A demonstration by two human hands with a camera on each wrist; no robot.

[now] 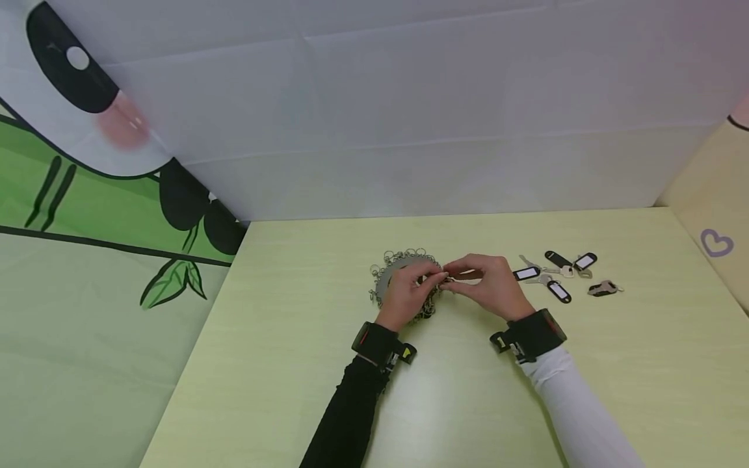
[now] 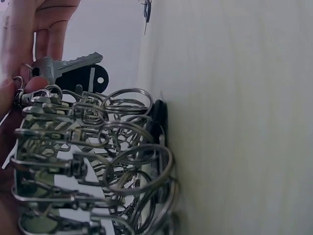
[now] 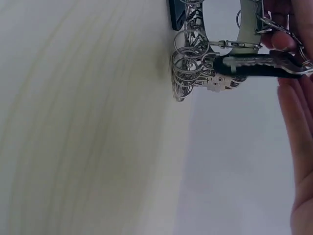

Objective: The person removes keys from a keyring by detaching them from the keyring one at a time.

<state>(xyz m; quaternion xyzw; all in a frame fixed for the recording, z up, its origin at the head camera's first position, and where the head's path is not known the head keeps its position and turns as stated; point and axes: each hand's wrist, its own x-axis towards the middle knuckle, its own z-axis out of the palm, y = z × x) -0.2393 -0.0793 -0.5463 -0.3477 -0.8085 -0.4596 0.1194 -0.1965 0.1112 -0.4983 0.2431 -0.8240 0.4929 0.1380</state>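
A grey disc [image 1: 383, 281] on the table has metal clasps and split rings [image 2: 142, 169] all around its rim. My left hand [image 1: 406, 292] reaches over the disc and pinches a small metal clasp [image 2: 22, 98] at its right side. Facing it, my right hand [image 1: 488, 281] pinches a key ring [image 3: 308, 67] between thumb and fingers. From that ring hang a silver key [image 2: 80, 62] and a black tag [image 3: 266, 73], close beside the clasps. The fingertips of both hands nearly meet, partly hiding the ring and clasp in the head view.
To the right of my right hand lie several keys with black, white-labelled tags [image 1: 558, 292]. Farther right is a small black-and-silver item [image 1: 605, 288] with a ring. The pale table [image 1: 281, 364] ends at a white backdrop [image 1: 409, 117] behind.
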